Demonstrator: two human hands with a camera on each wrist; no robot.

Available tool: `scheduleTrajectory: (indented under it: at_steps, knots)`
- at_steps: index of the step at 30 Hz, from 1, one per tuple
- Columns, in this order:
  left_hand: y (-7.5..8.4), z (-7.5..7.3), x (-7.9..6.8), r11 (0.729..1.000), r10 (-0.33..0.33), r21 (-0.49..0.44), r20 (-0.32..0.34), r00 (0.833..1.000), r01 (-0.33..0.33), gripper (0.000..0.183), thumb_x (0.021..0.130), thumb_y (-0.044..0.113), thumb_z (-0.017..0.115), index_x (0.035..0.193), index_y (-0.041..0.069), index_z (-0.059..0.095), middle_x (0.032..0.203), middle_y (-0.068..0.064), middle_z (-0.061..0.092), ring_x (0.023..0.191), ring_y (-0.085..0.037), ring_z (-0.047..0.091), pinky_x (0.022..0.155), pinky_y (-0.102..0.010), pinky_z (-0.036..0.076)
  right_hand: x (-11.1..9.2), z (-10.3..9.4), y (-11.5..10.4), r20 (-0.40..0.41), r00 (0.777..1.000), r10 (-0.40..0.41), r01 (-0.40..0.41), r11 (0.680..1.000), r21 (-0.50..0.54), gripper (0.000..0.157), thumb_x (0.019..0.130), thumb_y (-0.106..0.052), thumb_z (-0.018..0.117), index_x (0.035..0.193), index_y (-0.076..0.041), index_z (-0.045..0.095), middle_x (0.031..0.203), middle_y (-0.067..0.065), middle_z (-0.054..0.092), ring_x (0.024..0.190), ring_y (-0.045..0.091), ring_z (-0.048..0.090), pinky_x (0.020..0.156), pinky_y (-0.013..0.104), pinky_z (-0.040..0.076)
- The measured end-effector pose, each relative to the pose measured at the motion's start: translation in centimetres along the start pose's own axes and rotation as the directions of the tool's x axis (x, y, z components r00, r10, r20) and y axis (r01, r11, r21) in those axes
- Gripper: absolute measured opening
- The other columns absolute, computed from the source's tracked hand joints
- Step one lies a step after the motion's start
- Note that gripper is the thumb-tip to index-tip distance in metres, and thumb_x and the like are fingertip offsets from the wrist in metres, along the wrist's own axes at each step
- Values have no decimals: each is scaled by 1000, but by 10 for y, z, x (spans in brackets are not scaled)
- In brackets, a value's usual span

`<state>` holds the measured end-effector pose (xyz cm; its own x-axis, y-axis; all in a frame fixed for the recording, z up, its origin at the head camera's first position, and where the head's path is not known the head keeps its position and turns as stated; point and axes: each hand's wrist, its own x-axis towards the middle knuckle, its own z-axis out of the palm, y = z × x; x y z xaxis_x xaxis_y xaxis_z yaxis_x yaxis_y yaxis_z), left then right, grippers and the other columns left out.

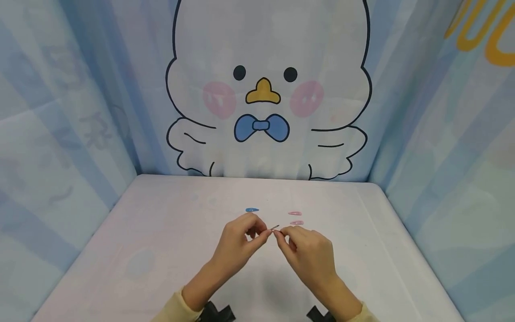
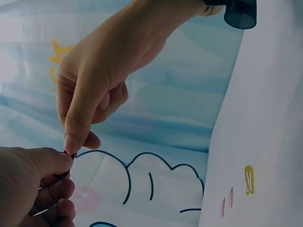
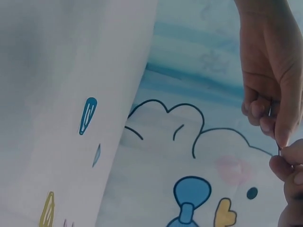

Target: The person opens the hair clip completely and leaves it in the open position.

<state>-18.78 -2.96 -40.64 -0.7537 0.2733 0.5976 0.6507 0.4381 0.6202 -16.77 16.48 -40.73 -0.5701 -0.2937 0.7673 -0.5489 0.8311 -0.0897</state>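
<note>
A thin snap hair clip (image 1: 275,227), seen nearly edge-on so its colour is unclear, spans the gap between both hands above the table. My left hand (image 1: 244,236) pinches one end between thumb and forefinger. At the other end, my right hand (image 1: 307,250) pinches it with thumb and forefinger. In the left wrist view the right hand (image 2: 97,80) reaches down from above and meets the left hand (image 2: 35,179) at the clip. The right wrist view has the left hand (image 3: 270,66) above and the right hand (image 3: 292,175) at the edge, partly cut off.
Beyond the hands lie a blue hair clip (image 1: 252,209) and two pink ones, one pink clip (image 1: 295,213) behind the other pink clip (image 1: 297,222). Wrist views add a yellow clip (image 2: 249,179) and a smaller bluish clip (image 3: 96,156). A printed curtain (image 1: 261,154) stands behind the white table (image 1: 169,197).
</note>
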Motion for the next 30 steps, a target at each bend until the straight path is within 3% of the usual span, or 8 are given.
scheduleTrajectory:
  at_steps: [5, 11, 18, 24, 30]
  knots:
    - [-8, 5, 1, 999, -12, 51, 43, 999, 10, 11, 92, 13, 79, 89, 18, 69, 82, 10, 64, 74, -13, 59, 66, -23, 50, -4, 4, 4, 38, 999, 14, -13, 1000, -13, 13, 81, -19, 87, 81, -14, 74, 56, -13, 41, 49, -1, 27, 44, 13, 24]
    - [-18, 8, 1, 988, -19, 151, 81, 996, 7, 8, 91, 15, 81, 91, 17, 73, 82, 10, 68, 75, -9, 58, 68, -22, 48, -8, 11, 11, 131, 989, 74, -70, 997, -33, 16, 82, -23, 88, 82, -16, 73, 55, -14, 38, 48, -1, 23, 43, 14, 22]
    - [-35, 11, 2, 975, -111, 204, 97, 989, 89, 5, 89, 15, 81, 92, 16, 78, 83, 8, 73, 73, -12, 56, 67, -23, 45, -13, 18, 23, 191, 970, 147, -140, 989, -52, 13, 84, -21, 86, 86, -15, 75, 55, -12, 44, 47, 1, 29, 42, 17, 27]
    - [-58, 17, 1, 943, -247, 257, 106, 963, 213, 5, 91, 16, 80, 94, 19, 78, 85, 10, 72, 70, -7, 50, 63, -21, 43, -19, 23, 39, 228, 949, 216, -203, 976, -77, 10, 86, -20, 83, 89, -17, 74, 55, -13, 44, 46, 2, 30, 41, 20, 26]
    - [-82, 23, 4, 922, -326, 271, 151, 933, 278, 2, 93, 16, 77, 95, 16, 77, 89, 7, 74, 70, -7, 53, 63, -24, 45, -23, 25, 55, 226, 939, 260, -244, 965, -99, 9, 87, -18, 81, 91, -15, 74, 56, -11, 48, 46, 4, 33, 41, 22, 28]
